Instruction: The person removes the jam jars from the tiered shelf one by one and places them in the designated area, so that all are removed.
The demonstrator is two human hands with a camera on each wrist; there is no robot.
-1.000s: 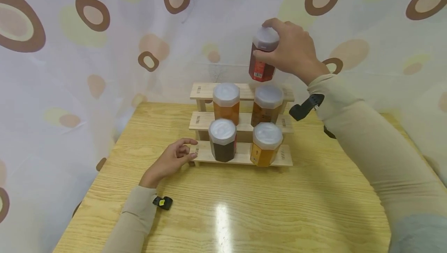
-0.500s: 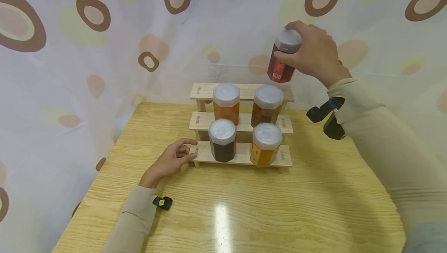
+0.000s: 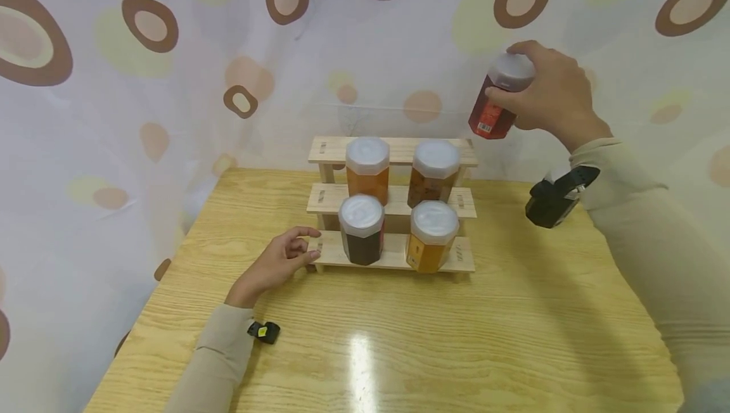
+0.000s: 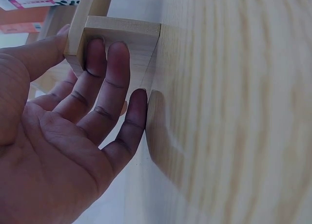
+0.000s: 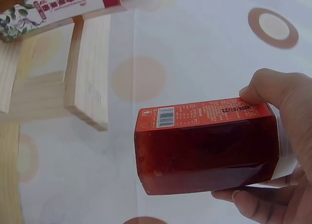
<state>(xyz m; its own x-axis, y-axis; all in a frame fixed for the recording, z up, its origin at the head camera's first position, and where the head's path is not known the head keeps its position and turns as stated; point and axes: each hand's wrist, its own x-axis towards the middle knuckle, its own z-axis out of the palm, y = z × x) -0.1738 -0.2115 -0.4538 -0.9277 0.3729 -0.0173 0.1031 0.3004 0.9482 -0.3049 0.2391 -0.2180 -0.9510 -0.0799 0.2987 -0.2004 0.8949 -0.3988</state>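
A dark red, eight-sided jar [image 3: 495,106] with a frosted lid is gripped near its top by my right hand [image 3: 550,93]. It hangs in the air, slightly tilted, right of the wooden tiered rack [image 3: 327,196]. In the right wrist view, a red label with a barcode runs along the jar [image 5: 204,151]. My left hand [image 3: 279,261] holds the left end of the rack's lowest shelf. The left wrist view shows the thumb at the shelf's edge and curled fingertips [image 4: 118,56] against the underside and leg of the rack [image 4: 124,29].
On the middle shelf stand an orange jar [image 3: 367,178] and a brown jar [image 3: 431,185]. The lowest shelf bears a near-black jar [image 3: 362,242] and a golden jar [image 3: 428,251]. Behind the wooden table [image 3: 399,330] hangs a spotted cloth [image 3: 188,83].
My right hand has carried the dark red jar rightward from above the top shelf, past the rack's right end, and slightly down. My left hand stays on the rack.
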